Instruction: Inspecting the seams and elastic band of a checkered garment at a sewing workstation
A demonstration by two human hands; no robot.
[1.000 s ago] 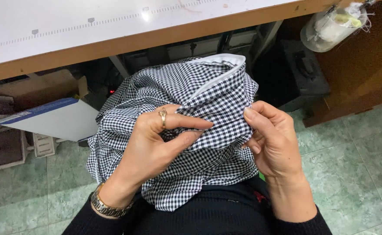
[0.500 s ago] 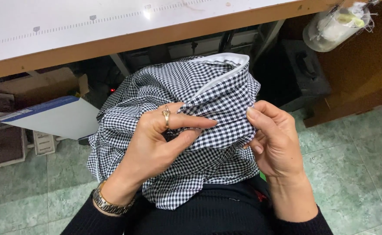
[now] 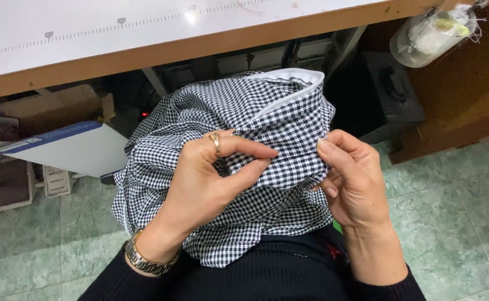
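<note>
Basically, head view, the only one: you're holding a black-and-white checked shirt (image 3: 239,167) bunched on your lap, just below the edge of the white worktable (image 3: 88,33), so the cloth is resting on your legs rather than hanging. Your left hand (image 3: 211,184) is pinching a fold of the fabric between thumb and forefinger, the other fingers curled in behind it, a gold ring (image 3: 216,141) on one finger and a metal watch (image 3: 144,259) at the wrist. Your right hand (image 3: 353,184) is gripping the same fold from the other side, thumb on top, fingers tucked under the cloth. Between the two grips the fold is being kept taut, probably so you're able to see or work that short stretch. The white-lined collar (image 3: 292,83) is lying at the far side, turned up toward the table. Packages: a flat white board with a blue edge strip (image 3: 69,147) is leaning at the left under the table, next to a brown cardboard box (image 3: 49,106). A clear plastic bag stuffed with pale scraps (image 3: 431,36) is hanging off the table's right corner, likely kept within reach. Floor is green tile (image 3: 456,223).
</note>
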